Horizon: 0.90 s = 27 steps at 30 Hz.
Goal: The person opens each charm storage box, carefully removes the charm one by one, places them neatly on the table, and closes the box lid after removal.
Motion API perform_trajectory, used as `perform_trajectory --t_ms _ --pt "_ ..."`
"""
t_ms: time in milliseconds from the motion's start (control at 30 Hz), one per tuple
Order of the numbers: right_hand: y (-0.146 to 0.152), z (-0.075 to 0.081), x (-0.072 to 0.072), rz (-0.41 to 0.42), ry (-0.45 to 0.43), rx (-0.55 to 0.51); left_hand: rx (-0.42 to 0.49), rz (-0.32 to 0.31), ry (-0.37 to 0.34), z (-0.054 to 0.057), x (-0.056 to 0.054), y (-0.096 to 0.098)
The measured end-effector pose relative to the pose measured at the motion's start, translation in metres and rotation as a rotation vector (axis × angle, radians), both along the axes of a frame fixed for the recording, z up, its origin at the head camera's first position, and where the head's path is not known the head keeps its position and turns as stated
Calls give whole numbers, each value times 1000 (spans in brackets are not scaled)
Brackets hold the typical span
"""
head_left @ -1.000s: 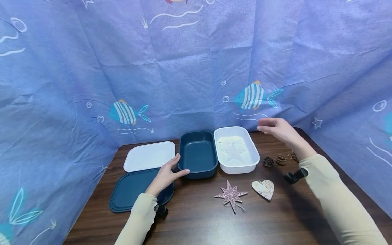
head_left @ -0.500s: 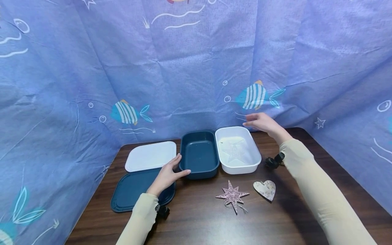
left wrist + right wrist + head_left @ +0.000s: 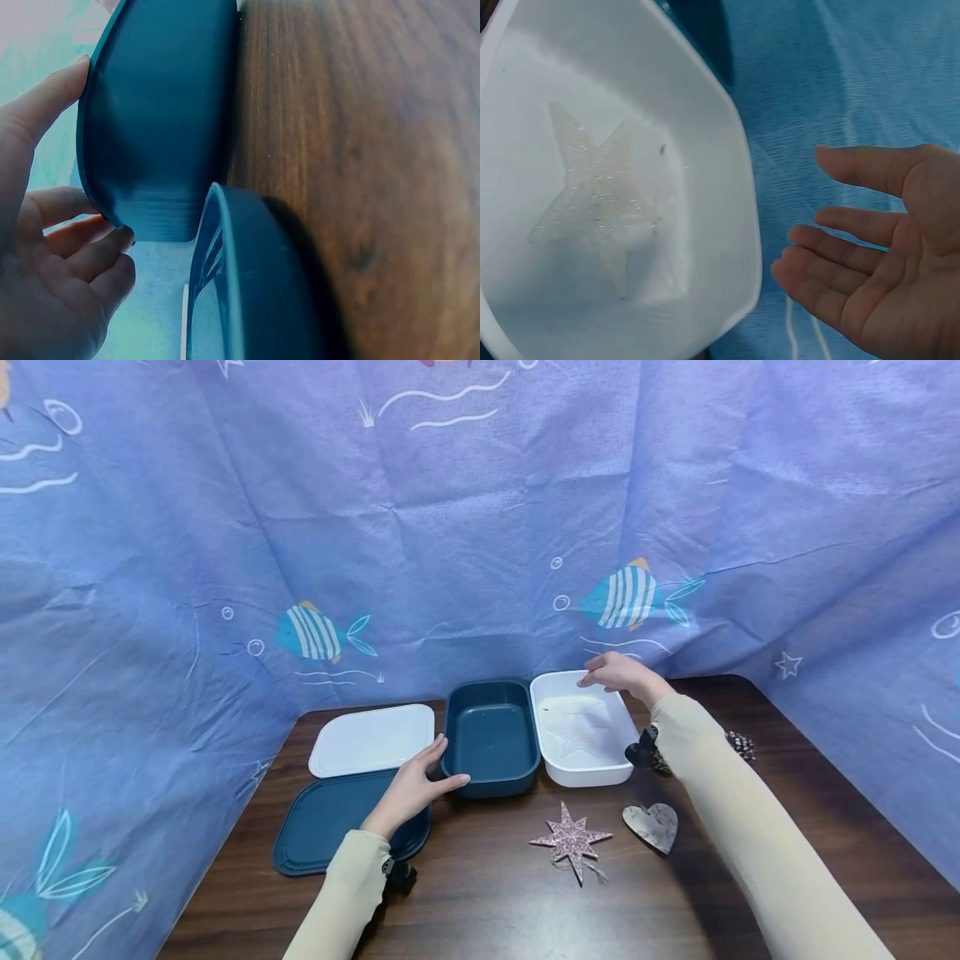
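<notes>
My left hand point(image 3: 412, 785) holds the near left corner of a dark blue rectangular food container point(image 3: 493, 783), thumb on one side and fingers on the other. In the left wrist view, the thumb point(image 3: 64, 86) and fingertips meet the container's rim. Over the far right part of a white container point(image 3: 592, 777) hangs my right hand point(image 3: 622, 675), loosely bent and holding nothing. The right wrist view has that hand outside the container's rim, palm and fingers visible. A pale glittery star ornament point(image 3: 600, 187) lies flat on the white container's floor.
A pink glitter star point(image 3: 572, 841) and a heart ornament point(image 3: 654, 827) lie in front of the containers. Pinecones point(image 3: 741, 745) are partly hidden by the right sleeve. A white lid point(image 3: 371, 739) and a dark blue lid point(image 3: 318, 827) lie at left. A patterned cloth point(image 3: 465, 527) hangs behind.
My right hand has moved left from beyond the white container's right side and come down over its far right part. The left hand keeps its place at the dark blue container.
</notes>
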State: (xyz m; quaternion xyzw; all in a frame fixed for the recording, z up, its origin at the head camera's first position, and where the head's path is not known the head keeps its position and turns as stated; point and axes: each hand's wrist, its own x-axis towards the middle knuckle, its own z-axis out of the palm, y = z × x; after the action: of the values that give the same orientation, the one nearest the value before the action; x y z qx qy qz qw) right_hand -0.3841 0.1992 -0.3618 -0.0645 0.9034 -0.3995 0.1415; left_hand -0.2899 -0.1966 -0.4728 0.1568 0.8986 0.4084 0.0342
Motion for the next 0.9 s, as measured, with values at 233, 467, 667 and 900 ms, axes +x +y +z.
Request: perform_trajectory --t_ms 233,467,667,900 --pt "-5 -10 -5 15 -49 78 -5 -9 4 0 0 1" --pt "-3 -18 -16 17 -113 116 -8 5 1 -1 -1 0" --pt "-2 -29 -29 57 -141 239 -4 -3 6 -2 1 -1" --pt "-20 -28 -22 167 -112 463 -17 -2 20 -1 -1 -1"
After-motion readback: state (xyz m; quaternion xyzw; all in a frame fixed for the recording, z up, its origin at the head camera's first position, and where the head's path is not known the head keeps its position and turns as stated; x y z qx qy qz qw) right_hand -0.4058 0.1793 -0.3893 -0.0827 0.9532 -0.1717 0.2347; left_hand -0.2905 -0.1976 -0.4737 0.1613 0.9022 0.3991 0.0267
